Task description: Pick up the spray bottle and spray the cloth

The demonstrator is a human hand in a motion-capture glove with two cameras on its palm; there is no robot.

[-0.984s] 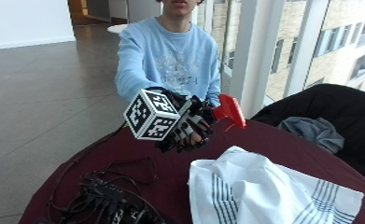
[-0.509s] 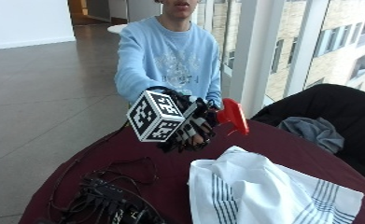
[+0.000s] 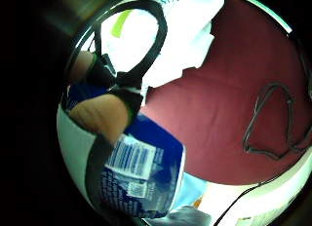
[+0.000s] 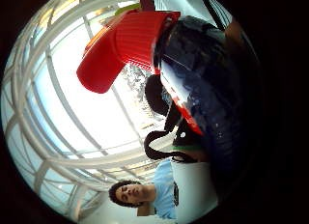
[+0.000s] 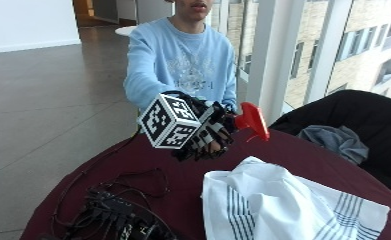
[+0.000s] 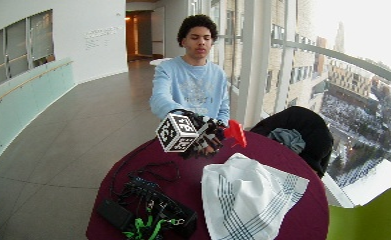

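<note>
Your gloved right hand (image 5: 205, 131) is raised above the round maroon tabletop (image 5: 182, 175), over the edge nearest your body, and its fingers (image 3: 100, 114) are curled around the spray bottle (image 3: 139, 170), holding it clear of the table. The bottle's red trigger head (image 5: 253, 120) sticks out past the hand toward the window side, above the striped cloth. In the thumb-side palm view the red head (image 4: 123, 45) sits right against the dark upper body of the bottle, close to the palm. In the little-finger-side view you can see the bottle's white body with its blue printed label; whether there is liquid inside cannot be told.

The cloth (image 5: 281, 205), white with dark stripes, lies bunched up in a rumpled heap on the tabletop's half toward the outside camera and the windows, its high fold just below and in front of the bottle's head. The nozzle is apart from the cloth, not touching it. The same cloth (image 3: 180, 36) shows in the little-finger-side view beyond your fingers.

On the other side of the tabletop, near the edge toward the camera, sits a tangle of black electronics and wires (image 5: 118, 215), with green cables visible in the wide view. Beyond the table's window-side edge stands a black chair (image 5: 361, 125) with a grey garment (image 5: 331, 140) lying in its seat.
</note>
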